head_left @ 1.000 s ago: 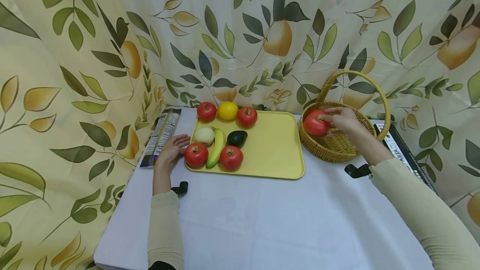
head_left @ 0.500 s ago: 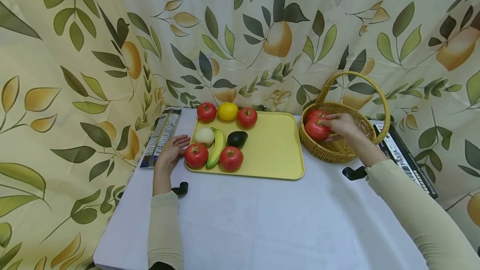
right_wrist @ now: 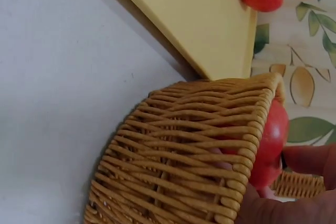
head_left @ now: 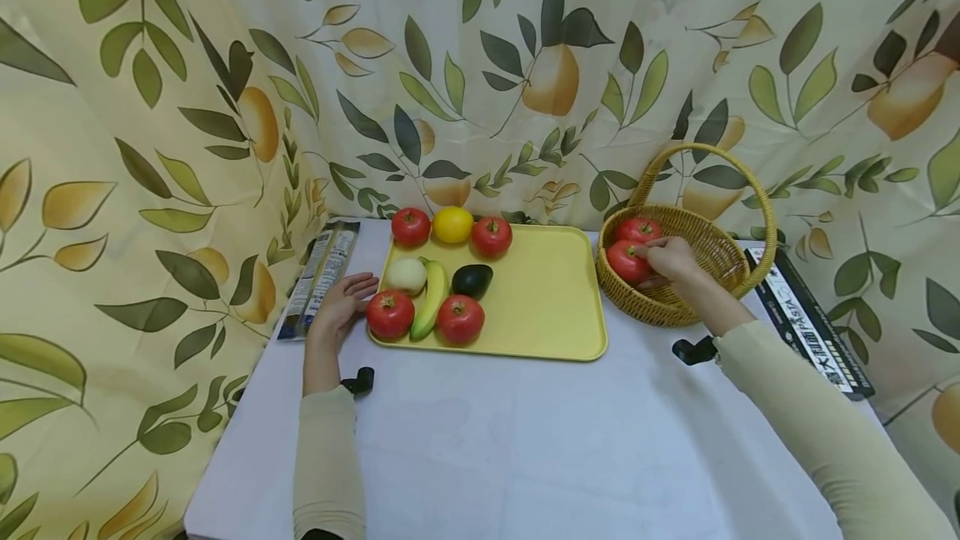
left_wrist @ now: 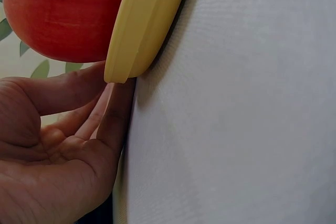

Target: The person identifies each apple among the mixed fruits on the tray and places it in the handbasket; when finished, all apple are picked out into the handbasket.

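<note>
Now the right hand (head_left: 670, 260) holds a red fruit (head_left: 627, 263) lower, joining another (head_left: 638, 229) in the basket (head_left: 637, 307); left hand (head_left: 341, 307) relaxed at tray (head_left: 547, 290) edge.

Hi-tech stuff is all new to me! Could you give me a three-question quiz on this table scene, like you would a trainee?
1. How many red fruits show on the yellow tray?

2. What is the right hand touching?
A) a banana
B) a red fruit
C) a lemon

3. True or false: the dark avocado lies in the wicker basket.

Key:
1. Four.
2. B; that fruit is in the wicker basket.
3. False; the avocado is on the tray.
</note>
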The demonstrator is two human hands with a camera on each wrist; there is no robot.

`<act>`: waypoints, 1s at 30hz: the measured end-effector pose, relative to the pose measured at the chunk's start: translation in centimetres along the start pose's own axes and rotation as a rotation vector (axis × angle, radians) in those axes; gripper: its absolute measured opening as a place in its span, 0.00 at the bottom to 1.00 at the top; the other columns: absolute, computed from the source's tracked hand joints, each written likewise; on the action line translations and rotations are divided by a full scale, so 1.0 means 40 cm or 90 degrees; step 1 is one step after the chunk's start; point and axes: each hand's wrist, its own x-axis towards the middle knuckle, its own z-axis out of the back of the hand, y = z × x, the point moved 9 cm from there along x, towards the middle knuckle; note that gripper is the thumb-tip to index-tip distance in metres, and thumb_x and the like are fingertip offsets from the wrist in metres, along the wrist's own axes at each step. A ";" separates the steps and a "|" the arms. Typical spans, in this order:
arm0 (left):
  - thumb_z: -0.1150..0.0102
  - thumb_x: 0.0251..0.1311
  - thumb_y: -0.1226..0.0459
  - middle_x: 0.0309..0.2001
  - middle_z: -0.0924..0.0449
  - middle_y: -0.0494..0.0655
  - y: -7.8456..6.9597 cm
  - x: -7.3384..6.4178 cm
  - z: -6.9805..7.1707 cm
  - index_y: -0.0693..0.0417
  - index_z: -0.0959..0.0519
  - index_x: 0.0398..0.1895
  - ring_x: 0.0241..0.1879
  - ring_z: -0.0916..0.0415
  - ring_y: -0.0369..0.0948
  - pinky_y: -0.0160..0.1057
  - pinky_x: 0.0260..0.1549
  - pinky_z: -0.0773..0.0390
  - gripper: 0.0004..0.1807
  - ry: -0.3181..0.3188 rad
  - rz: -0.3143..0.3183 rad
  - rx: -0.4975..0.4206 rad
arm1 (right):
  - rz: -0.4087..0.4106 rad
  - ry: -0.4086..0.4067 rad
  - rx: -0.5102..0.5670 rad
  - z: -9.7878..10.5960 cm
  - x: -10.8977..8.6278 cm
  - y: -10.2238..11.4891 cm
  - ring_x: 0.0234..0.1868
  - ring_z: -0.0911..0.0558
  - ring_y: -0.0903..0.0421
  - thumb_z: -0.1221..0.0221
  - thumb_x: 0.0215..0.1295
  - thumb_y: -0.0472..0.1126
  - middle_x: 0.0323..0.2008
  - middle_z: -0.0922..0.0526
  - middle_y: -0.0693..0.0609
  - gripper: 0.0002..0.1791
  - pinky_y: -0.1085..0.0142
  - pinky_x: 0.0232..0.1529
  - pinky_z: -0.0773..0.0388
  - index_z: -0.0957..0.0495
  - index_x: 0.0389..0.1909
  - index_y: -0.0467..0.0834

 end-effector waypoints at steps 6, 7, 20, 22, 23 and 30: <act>0.57 0.59 0.88 0.75 0.32 0.55 -0.002 -0.002 0.001 0.58 0.38 0.79 0.74 0.33 0.47 0.32 0.55 0.22 0.43 0.002 -0.009 0.001 | 0.000 -0.015 -0.002 -0.014 0.012 -0.004 0.37 0.12 0.48 0.51 0.82 0.44 0.67 0.36 0.27 0.28 0.50 0.51 0.16 0.39 0.68 0.25; 0.57 0.59 0.88 0.76 0.32 0.55 -0.002 -0.003 0.001 0.58 0.38 0.79 0.74 0.33 0.47 0.33 0.56 0.22 0.43 0.003 -0.009 0.004 | 0.000 -0.016 -0.002 -0.016 0.013 -0.005 0.39 0.12 0.48 0.51 0.82 0.44 0.67 0.37 0.27 0.28 0.50 0.52 0.16 0.39 0.68 0.25; 0.56 0.60 0.87 0.76 0.33 0.55 -0.001 0.000 -0.002 0.58 0.39 0.80 0.75 0.34 0.46 0.41 0.69 0.30 0.42 0.008 -0.006 -0.002 | -0.028 -0.044 0.069 -0.028 0.023 -0.032 0.63 0.24 0.38 0.55 0.83 0.48 0.71 0.37 0.30 0.33 0.51 0.57 0.18 0.43 0.74 0.26; 0.55 0.60 0.87 0.76 0.32 0.55 0.000 -0.002 0.003 0.57 0.39 0.80 0.75 0.34 0.45 0.40 0.68 0.29 0.42 0.005 -0.003 -0.004 | -0.015 -0.035 0.087 -0.032 0.024 -0.027 0.65 0.26 0.39 0.56 0.83 0.49 0.73 0.38 0.30 0.35 0.51 0.57 0.19 0.46 0.76 0.26; 0.55 0.60 0.87 0.76 0.32 0.54 0.000 -0.003 0.005 0.57 0.39 0.80 0.75 0.34 0.45 0.40 0.68 0.29 0.42 0.004 -0.002 -0.004 | -0.006 -0.031 0.093 -0.032 0.026 -0.026 0.64 0.25 0.40 0.57 0.83 0.49 0.72 0.37 0.30 0.35 0.51 0.57 0.19 0.46 0.76 0.26; 0.54 0.59 0.87 0.76 0.32 0.54 0.003 0.000 0.004 0.57 0.38 0.80 0.74 0.34 0.45 0.35 0.62 0.24 0.43 0.003 0.001 -0.007 | 0.042 -0.024 0.053 -0.020 0.005 -0.005 0.47 0.21 0.54 0.57 0.82 0.47 0.61 0.29 0.37 0.32 0.64 0.45 0.14 0.39 0.73 0.26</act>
